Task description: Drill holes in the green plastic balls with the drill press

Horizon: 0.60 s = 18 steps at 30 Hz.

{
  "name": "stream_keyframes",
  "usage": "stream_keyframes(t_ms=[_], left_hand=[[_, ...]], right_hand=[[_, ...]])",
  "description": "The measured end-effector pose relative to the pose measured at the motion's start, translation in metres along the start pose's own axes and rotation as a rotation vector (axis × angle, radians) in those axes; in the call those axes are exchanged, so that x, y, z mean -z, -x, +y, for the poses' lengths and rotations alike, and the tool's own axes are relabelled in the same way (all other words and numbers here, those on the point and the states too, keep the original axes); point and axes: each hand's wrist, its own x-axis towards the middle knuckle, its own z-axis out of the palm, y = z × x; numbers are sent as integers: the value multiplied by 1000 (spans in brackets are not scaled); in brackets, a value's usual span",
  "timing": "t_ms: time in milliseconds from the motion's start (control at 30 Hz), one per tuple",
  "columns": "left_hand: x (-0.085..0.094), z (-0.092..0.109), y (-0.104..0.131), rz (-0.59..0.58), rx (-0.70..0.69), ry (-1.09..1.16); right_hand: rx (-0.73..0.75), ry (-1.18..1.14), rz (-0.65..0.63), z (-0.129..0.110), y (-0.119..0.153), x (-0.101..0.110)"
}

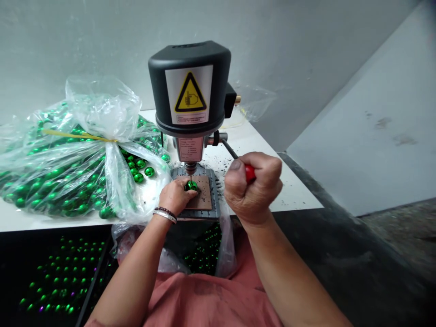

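A black drill press with a yellow warning label stands on a white table. Its thin bit points down at a shiny green ball on a brown board over the metal base. My left hand, with a bracelet at the wrist, pinches the ball from the left, just beside the bit. Whether the bit has entered the ball cannot be made out. To the right of the press, my right hand is wrapped round the red knob of the press lever, held above the table.
A clear plastic bag full of green balls, tied with a yellow band, lies left of the press, with loose balls beside it. Dark shavings surround the base. Below the table's front edge are rows of green balls and an open plastic bag.
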Motion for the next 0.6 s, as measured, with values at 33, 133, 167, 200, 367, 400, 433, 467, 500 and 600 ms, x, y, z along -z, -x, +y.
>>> stream_keyframes(t_ms=[33, 133, 167, 200, 367, 400, 433, 467, 500, 600], left_hand=[[0, 0, 0, 2, 3, -5], [0, -1, 0, 7, 10, -28], [0, -1, 0, 5, 11, -34], [1, -1, 0, 2, 10, -36], [-1, 0, 1, 8, 23, -30], [-2, 1, 1, 17, 24, -24], [-2, 1, 2, 27, 22, -10], [-3, 2, 3, 38, 21, 12], [-2, 2, 5, 50, 26, 40], [5, 3, 17, 57, 49, 132]], right_hand=[[9, -15, 9, 1, 2, -1], [31, -63, 10, 6, 9, -5], [35, -83, 3, 7, 13, -6], [37, -105, -4, 8, 16, -6], [5, -126, 35, 5, 10, -7], [-1, -110, 51, 3, 1, -7], [-1, -94, 57, 0, -10, -7], [-3, -55, 77, -3, -23, -7], [-26, -42, 53, -5, -36, -7], [-111, -87, -44, -10, -68, -8]])
